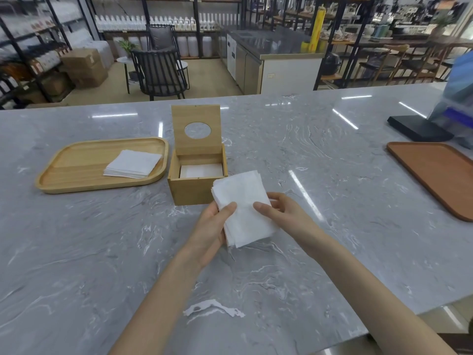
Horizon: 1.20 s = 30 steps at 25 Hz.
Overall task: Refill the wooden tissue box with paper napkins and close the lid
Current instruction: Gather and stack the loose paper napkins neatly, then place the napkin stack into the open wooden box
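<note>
2 bare forearms, no sleeves, left hand (212,226), right hand (279,213)

White napkins (243,206), tan wood box (192,190), grey-veined marble counter (332,175)

Wooden tissue box (195,184) sits open, round-holed lid (196,129) standing upright, white napkins inside; another white napkin stack (243,208) is held just in front.

No text, number or brand can be read anywhere. Labels are seen on the bottles (143,23) on the far shelves, but they are too blurred to be read.
</note>
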Each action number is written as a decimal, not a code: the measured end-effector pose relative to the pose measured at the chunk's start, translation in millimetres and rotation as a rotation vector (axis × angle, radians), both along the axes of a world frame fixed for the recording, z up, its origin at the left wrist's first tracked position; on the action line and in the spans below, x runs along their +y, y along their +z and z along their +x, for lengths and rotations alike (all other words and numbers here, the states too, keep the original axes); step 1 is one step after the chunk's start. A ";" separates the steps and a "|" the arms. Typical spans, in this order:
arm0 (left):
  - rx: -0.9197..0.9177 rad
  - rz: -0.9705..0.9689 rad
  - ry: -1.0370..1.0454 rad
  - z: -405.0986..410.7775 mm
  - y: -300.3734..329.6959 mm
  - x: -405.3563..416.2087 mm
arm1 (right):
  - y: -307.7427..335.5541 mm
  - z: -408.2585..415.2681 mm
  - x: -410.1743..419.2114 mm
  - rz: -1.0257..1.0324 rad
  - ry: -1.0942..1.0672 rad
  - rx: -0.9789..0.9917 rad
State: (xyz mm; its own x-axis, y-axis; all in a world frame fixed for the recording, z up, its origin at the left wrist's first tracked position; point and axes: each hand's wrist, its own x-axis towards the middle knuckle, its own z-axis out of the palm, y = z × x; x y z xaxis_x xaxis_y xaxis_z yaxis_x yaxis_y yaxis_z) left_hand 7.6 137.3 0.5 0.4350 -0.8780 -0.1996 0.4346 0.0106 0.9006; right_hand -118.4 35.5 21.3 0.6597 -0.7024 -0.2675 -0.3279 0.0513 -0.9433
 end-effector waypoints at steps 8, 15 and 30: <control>0.035 -0.117 0.093 9.4 7.9 -0.3 | -7.6 1.6 -3.3 0.141 0.076 -0.093; -0.198 0.020 0.198 52.9 24.8 -0.7 | 14.8 19.2 -22.8 -0.033 0.179 -0.041; -1.002 0.500 0.402 147.2 47.8 -36.3 | 39.1 137.9 -73.4 -0.617 0.166 0.158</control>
